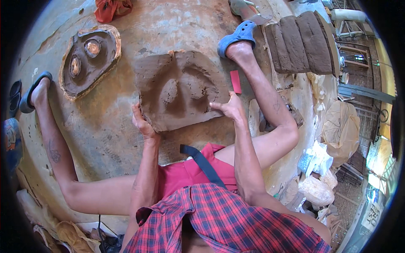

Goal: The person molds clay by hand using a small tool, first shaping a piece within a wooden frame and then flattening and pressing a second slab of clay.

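Note:
A thick slab of wet grey-brown clay [152, 105] lies on the floor between my legs, with a curved hollow and two rounded bumps pressed into its surface. My left hand [144, 123] grips its near left edge, thumb up along the side and the other fingers mostly hidden. At the near right edge, my right hand [230, 109] holds the slab with one digit laid on top of the clay. Just beyond that hand is a small flat red rectangular piece [235, 82]. What supports the slab from below is hidden.
At the left sits a clay-lined mould [90, 61] with a pale rim and two pale lumps. Thick clay strips [301, 44] lie side by side at the upper right. A red cloth [112, 9] is at the far edge. Paper sacks [341, 130] and plastic bags [315, 190] crowd the right.

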